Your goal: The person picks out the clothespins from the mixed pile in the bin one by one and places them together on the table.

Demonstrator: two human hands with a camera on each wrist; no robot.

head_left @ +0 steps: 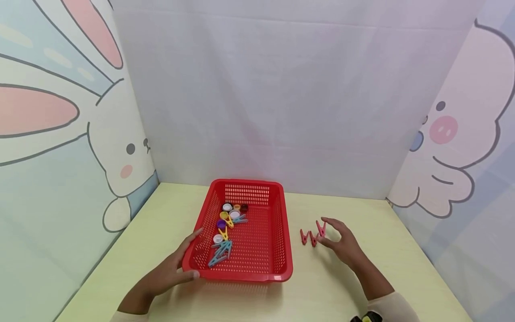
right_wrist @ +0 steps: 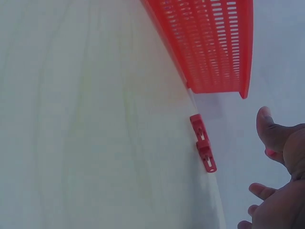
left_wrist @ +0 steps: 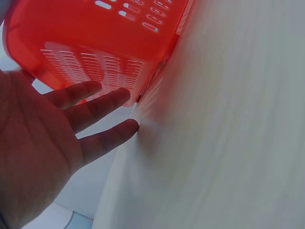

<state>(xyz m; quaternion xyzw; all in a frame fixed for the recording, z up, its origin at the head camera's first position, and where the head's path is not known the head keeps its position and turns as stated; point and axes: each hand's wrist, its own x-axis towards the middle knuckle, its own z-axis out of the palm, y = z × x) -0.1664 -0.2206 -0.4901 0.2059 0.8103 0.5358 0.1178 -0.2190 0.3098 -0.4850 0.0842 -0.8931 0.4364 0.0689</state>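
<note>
My right hand pinches a pink clothespin between thumb and forefinger, above the table to the right of the basket. In the right wrist view the hand hides most of that clothespin, leaving a bit of pink by the thumb. Two red clothespins lie just left of this hand. At the near left corner of the red plastic basket, my left hand rests with its fingers extended along the outer side and the thumb by the front rim. The left wrist view shows its fingers straight and spread.
Along the basket's left side lie several blue clothespins, yellow clothespins and several round caps, among them a purple cap and a white cap. A pale wood-look table carries everything, with cloth walls behind and at both sides.
</note>
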